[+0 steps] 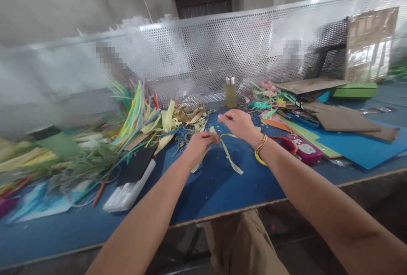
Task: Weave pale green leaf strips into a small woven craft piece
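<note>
My left hand (203, 143) is closed in a pinch over the blue tabletop. Its fingertips grip pale, dry husk-like strips (230, 160), whose ends hang down and splay out to both sides. To the right and slightly higher is my right hand (238, 124), wearing a gold bracelet. Its thumb and fingers are pinched together, apart from the left hand; anything between them is too small to make out. Beyond the left hand lies a pile of pale corn husks (168, 118).
Colourful pipe cleaners (135, 111) stand at the left, near a phone-like black slab (136, 164) on a white case. A bottle of yellowish liquid (230, 92) stands by the perforated metal screen (216, 50). Cardboard (343, 118), blue paper (365, 147) and a purple item (305, 150) lie right.
</note>
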